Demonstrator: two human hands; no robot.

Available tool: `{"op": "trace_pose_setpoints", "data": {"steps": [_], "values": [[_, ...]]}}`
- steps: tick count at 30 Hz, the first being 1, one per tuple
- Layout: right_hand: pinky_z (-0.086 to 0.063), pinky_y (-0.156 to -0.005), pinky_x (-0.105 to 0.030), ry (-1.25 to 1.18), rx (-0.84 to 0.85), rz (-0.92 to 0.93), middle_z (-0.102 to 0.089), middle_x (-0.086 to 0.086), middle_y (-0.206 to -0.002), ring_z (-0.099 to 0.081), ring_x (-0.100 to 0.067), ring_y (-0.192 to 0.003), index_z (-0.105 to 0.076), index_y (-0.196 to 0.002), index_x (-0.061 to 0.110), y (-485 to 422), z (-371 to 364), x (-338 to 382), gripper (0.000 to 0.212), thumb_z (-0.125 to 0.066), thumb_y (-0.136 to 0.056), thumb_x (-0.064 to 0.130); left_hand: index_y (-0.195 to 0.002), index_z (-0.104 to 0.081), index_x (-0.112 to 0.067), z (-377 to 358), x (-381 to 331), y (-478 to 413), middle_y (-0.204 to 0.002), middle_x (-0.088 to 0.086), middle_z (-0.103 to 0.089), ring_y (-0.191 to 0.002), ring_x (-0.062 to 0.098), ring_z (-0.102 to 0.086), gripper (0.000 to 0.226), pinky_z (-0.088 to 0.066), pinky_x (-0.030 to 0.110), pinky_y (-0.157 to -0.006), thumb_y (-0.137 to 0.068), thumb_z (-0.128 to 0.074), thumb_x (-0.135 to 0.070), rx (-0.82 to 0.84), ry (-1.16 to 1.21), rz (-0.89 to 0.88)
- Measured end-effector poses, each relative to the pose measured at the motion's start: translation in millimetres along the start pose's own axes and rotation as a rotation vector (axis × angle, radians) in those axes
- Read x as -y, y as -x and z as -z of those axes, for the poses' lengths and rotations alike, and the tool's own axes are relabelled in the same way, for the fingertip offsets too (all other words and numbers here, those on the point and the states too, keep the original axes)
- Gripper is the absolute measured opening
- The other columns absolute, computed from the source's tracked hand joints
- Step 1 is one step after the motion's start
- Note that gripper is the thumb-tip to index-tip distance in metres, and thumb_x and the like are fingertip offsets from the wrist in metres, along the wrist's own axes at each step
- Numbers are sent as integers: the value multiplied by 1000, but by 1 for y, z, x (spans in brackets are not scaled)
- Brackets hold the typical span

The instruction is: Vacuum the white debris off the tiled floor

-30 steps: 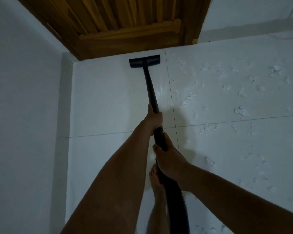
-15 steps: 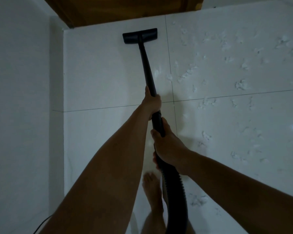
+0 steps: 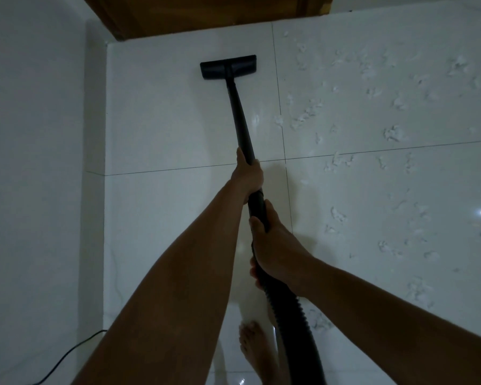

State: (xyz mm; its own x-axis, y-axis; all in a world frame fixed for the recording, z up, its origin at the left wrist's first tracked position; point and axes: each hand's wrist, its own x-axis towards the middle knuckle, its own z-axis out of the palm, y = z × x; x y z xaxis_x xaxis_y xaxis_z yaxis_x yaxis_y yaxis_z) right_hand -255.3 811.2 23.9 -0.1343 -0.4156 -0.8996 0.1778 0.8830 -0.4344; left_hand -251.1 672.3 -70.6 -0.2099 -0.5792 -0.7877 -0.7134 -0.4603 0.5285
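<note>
While the person is standing over it, the black vacuum wand [image 3: 240, 115] is running long and straight away from them toward the wooden door [image 3: 206, 15]. Its long axis is leaning slightly left as it goes. At its far end the flat rectangular floor head [image 3: 228, 66] is sitting crosswise on the glossy tiled floor [image 3: 156, 120], near the foot of the door. The left hand [image 3: 247, 175] is wrapping its fingers round the smooth rigid tube about halfway along. The right hand [image 3: 272, 245] is gripping just behind it, where the tube is meeting the ribbed hose [image 3: 295, 315], with its fingers curled fully round. The hose is trailing back past a bare foot [image 3: 254, 345]. White debris [image 3: 303, 118] is lying in small fluffy, crumbly tufts over the tiles to the right of the wand, apart from the head. A thin dark cable [image 3: 70, 352] is snaking low at the left, by the pale wall [image 3: 34, 134].
</note>
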Motion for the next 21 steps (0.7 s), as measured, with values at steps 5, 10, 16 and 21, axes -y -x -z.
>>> {"op": "trace_pose_setpoints", "data": {"steps": [5,10,16,21], "values": [[-55,-54,-32,10,5,15,-62,-16,-95,-63,-22,-61,5,-153,62,16,-7,-20,63,-36,-108,44,-154,12,-38,-5,17,21,-154,10,-32,-81,15,-49,62,-47,35,-79,-106,-27,-35,0,23,-4],[-59,-58,-33,48,17,39,-65,-14,-91,-65,-21,-61,2,-150,66,32,-20,-60,60,-35,-108,44,-154,10,-40,-15,55,43,-151,12,-37,-78,16,-51,62,-46,35,-76,-106,-29,-34,8,15,2],[-54,-49,-24,68,12,71,-66,-10,-83,-64,-17,-54,2,-152,63,55,-44,-114,61,-35,-108,42,-154,10,-39,-24,106,77,-153,12,-34,-94,21,-50,63,-49,39,-90,-106,-30,-32,14,14,-4],[-38,-34,-12,184,-26,109,-66,-5,-91,-54,-4,-40,5,-158,51,83,-61,-161,61,-31,-110,41,-155,9,-37,-38,147,121,-151,12,-36,-92,21,-50,63,-49,38,-87,-106,-30,-31,31,4,5]]}}
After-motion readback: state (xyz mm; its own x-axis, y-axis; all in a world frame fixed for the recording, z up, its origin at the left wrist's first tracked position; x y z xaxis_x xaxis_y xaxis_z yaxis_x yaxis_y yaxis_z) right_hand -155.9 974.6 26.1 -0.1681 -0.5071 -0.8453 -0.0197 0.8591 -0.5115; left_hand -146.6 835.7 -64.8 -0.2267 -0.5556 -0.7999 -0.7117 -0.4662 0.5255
